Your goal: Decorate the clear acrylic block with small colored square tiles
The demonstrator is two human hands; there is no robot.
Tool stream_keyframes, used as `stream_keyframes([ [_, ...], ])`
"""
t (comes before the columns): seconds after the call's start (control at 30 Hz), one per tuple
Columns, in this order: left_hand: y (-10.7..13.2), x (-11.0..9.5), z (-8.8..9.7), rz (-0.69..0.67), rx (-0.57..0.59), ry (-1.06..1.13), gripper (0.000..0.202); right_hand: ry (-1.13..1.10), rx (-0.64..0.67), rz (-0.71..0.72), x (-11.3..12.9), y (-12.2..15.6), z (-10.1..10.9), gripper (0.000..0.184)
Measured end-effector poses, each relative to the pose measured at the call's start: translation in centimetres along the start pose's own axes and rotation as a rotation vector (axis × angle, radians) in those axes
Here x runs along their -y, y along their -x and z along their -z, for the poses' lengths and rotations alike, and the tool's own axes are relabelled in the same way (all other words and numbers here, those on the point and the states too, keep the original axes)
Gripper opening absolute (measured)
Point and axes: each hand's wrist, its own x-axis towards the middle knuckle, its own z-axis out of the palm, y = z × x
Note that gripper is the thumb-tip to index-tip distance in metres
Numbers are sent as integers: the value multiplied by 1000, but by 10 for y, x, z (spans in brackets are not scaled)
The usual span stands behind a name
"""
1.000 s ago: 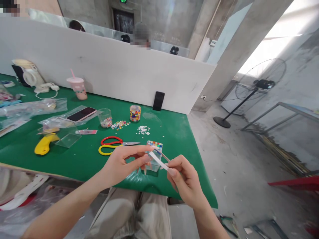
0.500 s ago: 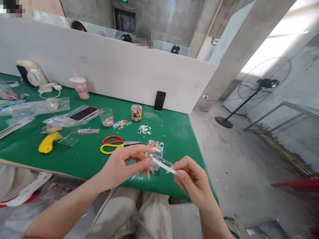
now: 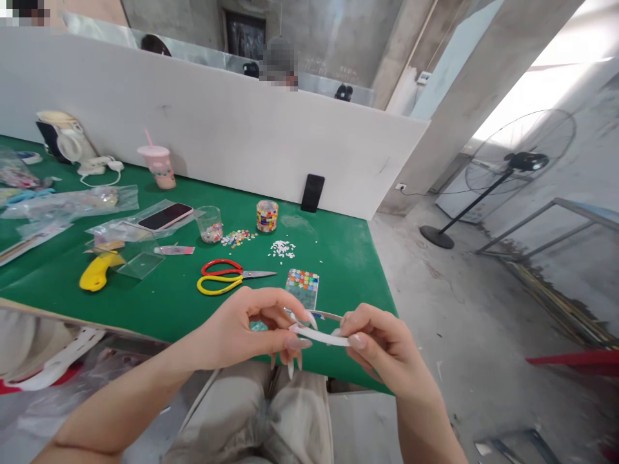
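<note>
Over the front of the green table, a narrow white roll of tape with some blue on its inside is held edge-on between my hands. My right hand grips its right end between thumb and fingers. At the other end, the thumb and forefinger of my left hand pinch the tape's edge; whether a loose end is lifted is too small to tell. Just beyond my hands lies a clear square plate, its far part covered with coloured star-shaped pieces. Scissors with red and yellow handles lie open to the left.
White pieces and coloured pieces lie in piles, near a clear cup and a mosaic-covered jar. Phones, a yellow tool and a pink tumbler stand or lie leftward. A white partition edges the table.
My hands and the tape roll have shifted slightly down and right, uncovering more of the star-covered plate. The left thumb and forefinger have drawn closer round the tape's edge.
</note>
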Motion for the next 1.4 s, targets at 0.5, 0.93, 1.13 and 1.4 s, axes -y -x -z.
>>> stream_keyframes([
  [0.5, 3, 1, -3, -42, 17, -153, 19, 76, 15, -37, 3, 0, 4, 28],
  [0.93, 4, 0, -2, -97, 64, -342, 22, 198, 6, -70, 6, 1, 4, 32],
  [1.13, 5, 0, -3, -77, 95, -297, 24, 319, -19, -23, 13, -3, 3, 31],
  [1.4, 5, -1, -6, -56, 101, -318, 27, 522, 1, -6, 19, -2, 5, 28],
])
